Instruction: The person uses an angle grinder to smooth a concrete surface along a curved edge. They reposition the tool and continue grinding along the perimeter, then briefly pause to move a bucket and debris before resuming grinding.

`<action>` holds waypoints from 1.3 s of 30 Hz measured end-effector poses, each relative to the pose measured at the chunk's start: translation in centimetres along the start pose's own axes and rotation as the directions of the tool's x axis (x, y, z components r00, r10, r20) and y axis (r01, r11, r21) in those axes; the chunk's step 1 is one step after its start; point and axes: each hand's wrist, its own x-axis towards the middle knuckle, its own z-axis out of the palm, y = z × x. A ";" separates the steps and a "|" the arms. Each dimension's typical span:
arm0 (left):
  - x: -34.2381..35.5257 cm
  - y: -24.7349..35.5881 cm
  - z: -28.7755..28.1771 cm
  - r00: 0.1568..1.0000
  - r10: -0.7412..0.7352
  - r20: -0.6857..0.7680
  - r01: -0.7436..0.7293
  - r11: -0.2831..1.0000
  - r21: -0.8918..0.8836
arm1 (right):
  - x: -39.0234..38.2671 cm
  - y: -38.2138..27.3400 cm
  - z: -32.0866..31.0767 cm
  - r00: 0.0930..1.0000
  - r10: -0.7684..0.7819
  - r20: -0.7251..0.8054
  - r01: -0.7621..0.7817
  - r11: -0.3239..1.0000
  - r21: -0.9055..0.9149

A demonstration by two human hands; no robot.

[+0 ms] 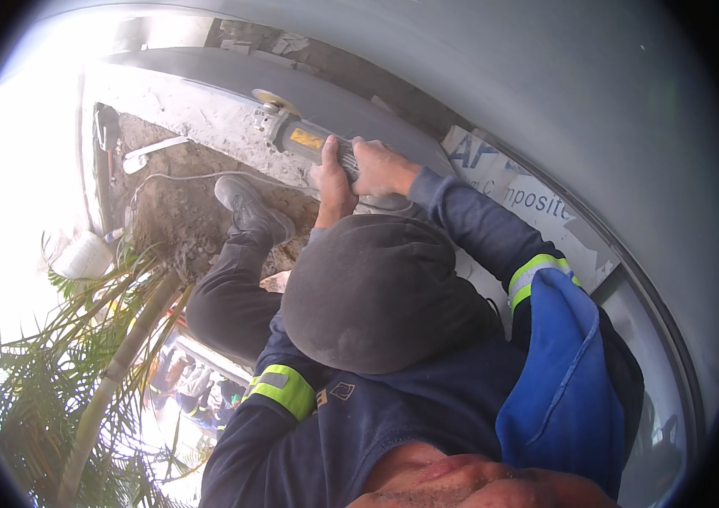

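An angle grinder (313,142) with a grey body and a yellow label is held out in front of me. Its thin disc (276,102) stands at the far end, near a dusty pale ledge (207,108). My left hand (334,182) is closed around the rear part of the body, thumb along the top. Just to its right, my right hand (382,168) also grips the tool's rear end, fingers wrapped round it. Whether the disc touches the ledge, I cannot tell. Below my hands is my bent knee (368,292) in dark trousers.
A thin cable (198,176) runs over dug-out soil (173,207) near my shoe (249,212). Palm fronds (63,364) and a white bucket-like container (82,256) are on the left. A large grey curved panel (613,110) and a printed sheet (528,199) lie to the right.
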 end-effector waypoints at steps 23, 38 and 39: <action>5.0 1.0 -2.9 0.999 -0.008 0.043 0.010 0.999 -0.037 | 5.2 -0.5 2.1 0.999 -0.040 -0.009 0.040 0.999 0.008; -0.2 0.0 -0.3 1.000 -0.007 0.022 0.006 1.000 0.010 | 0.1 0.4 0.7 1.000 -0.024 -0.008 0.024 1.000 -0.007; -0.3 -0.1 -0.3 1.000 -0.011 0.018 0.011 1.000 0.011 | 0.1 0.5 0.7 1.000 -0.026 -0.011 0.026 1.000 0.001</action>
